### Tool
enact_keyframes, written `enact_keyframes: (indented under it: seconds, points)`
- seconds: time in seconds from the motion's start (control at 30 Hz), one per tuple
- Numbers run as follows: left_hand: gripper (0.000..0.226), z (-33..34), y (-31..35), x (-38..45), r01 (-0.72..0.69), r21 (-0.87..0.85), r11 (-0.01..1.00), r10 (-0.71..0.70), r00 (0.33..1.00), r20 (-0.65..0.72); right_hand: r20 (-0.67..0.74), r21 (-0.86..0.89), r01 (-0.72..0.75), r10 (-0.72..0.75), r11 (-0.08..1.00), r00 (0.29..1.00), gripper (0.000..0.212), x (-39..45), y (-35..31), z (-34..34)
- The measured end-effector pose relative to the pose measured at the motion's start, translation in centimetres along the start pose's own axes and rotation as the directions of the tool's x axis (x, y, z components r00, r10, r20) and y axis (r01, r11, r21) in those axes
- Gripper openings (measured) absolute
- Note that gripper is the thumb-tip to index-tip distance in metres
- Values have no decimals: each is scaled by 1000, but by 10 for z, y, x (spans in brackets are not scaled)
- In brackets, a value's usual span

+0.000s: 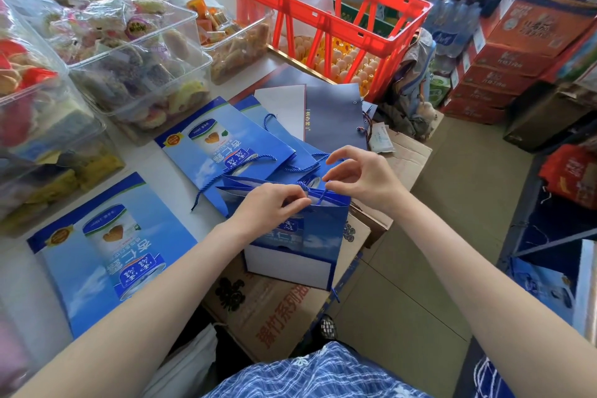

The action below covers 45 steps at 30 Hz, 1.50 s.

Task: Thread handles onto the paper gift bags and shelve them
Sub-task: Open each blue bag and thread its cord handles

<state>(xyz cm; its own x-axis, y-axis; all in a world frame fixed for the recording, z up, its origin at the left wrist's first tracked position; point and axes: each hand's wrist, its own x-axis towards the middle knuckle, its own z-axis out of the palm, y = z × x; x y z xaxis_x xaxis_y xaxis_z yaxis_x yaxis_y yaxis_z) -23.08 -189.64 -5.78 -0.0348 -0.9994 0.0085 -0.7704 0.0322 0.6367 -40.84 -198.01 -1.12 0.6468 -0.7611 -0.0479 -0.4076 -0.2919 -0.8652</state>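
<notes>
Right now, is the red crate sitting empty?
No, the red crate holds trays of eggs, seen through its open sides.

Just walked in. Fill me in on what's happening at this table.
A person is fitting a blue cord handle to an opened blue paper gift bag standing on a cardboard box. The left hand pinches the bag's top edge, and the right hand pinches the cord just above it. More bags lie flat on the table, some already corded.
</notes>
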Motion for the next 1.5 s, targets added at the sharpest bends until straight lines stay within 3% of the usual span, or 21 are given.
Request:
enact_keyframes:
  seconds: [0.13,0.2,0.27,0.33,0.4,0.47,0.53,0.63,0.7,0.77,0.8,0.87,0.93,1.03,1.2,1.3,1.4,1.5]
  points:
    - [21,1,-9,-7,-141,17,990,141,990,4,-103,-29,-59,56,998,993,27,13,0,-6]
    - [27,10,-18,-12,-194,191,962,213,973,-85,45,-239,-223,240,945,970,25,17,3,2]
    - [30,18,-22,-18,-110,303,947,198,940,-279,229,-316,-369,448,874,864,31,15,10,16]
    - [21,21,-17,-27,93,233,968,35,870,-492,285,-155,-427,454,891,844,31,15,9,26]
    - [33,19,-9,-33,349,-123,929,-358,765,-535,270,33,-398,375,917,887,24,18,3,30]
    - [44,16,-6,-30,438,-602,667,-695,656,-293,239,166,-372,329,913,914,25,21,-4,34]
    - [50,13,-5,-23,356,-840,410,-781,612,-122,230,211,-369,321,905,919,28,23,-10,40]
    - [57,4,1,-12,179,-979,97,-809,587,28,270,300,-409,335,862,903,29,22,-16,47]
    - [56,-3,1,-8,85,-981,-172,-829,526,191,289,366,-430,339,825,895,31,21,-16,49]
    - [22,-5,-3,-8,76,-923,-376,-776,519,359,312,432,-455,344,778,885,39,20,-14,48]
    - [5,-7,-3,-10,120,-897,-426,-730,540,418,356,454,-495,358,741,863,44,20,-13,46]
    - [19,-9,-8,-14,254,-902,-351,-683,589,431,481,437,-603,392,668,784,48,18,-12,42]
    - [21,-13,-12,-16,373,-915,-155,-709,602,366,521,400,-658,432,638,736,45,18,-11,38]
    - [25,-17,-23,-20,506,-860,61,-726,614,309,479,475,-630,419,615,771,35,20,-7,32]
    - [25,-21,-30,-22,628,-740,242,-697,642,318,286,702,-486,418,520,862,30,26,-8,17]
    - [30,-25,-29,-21,673,-675,304,-685,646,336,203,614,-461,437,640,876,40,29,-11,18]
    - [35,-36,-30,-24,704,-565,431,-675,667,315,197,571,-442,407,692,892,44,29,-12,12]
    - [39,-56,-43,-34,706,-346,618,-715,688,129,154,530,-419,402,737,902,44,27,-10,-3]
